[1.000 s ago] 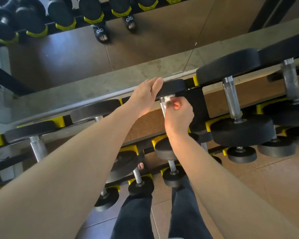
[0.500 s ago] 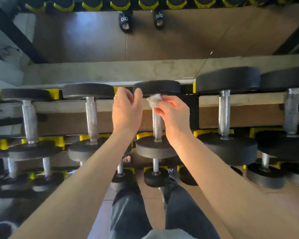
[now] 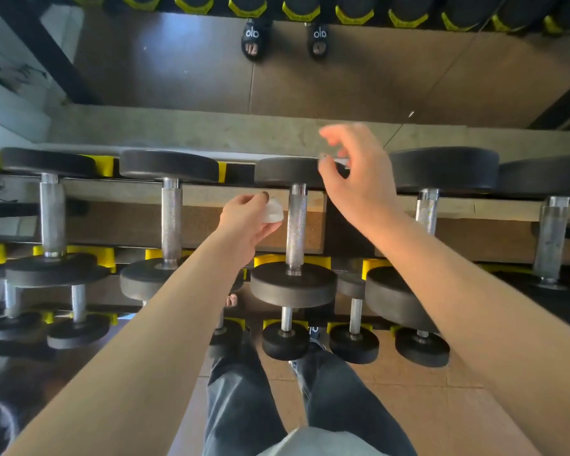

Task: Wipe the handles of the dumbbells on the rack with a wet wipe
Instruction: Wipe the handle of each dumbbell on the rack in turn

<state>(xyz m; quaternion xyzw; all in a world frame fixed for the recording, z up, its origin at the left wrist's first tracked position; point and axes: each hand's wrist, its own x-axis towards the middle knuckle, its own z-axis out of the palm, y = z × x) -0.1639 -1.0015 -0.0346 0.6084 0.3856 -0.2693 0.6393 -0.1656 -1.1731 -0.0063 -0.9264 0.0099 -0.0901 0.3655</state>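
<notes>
Five dumbbells point(image 3: 295, 225) are counted on the top tier of the rack point(image 3: 273, 260), the rightmost cut off at the frame edge. One wipe point(image 3: 272, 210) is pinched in the left hand point(image 3: 247, 222), mid-frame, just left of the centre handle point(image 3: 296, 225). Half a second earlier it was held by the right hand point(image 3: 356, 179), now raised, blurred, fingers loosely spread, empty.

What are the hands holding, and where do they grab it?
The left hand pinches a small crumpled wet wipe by its left edge, beside the middle dumbbell's handle. The right hand holds nothing; its fingers are loosely spread.
</notes>
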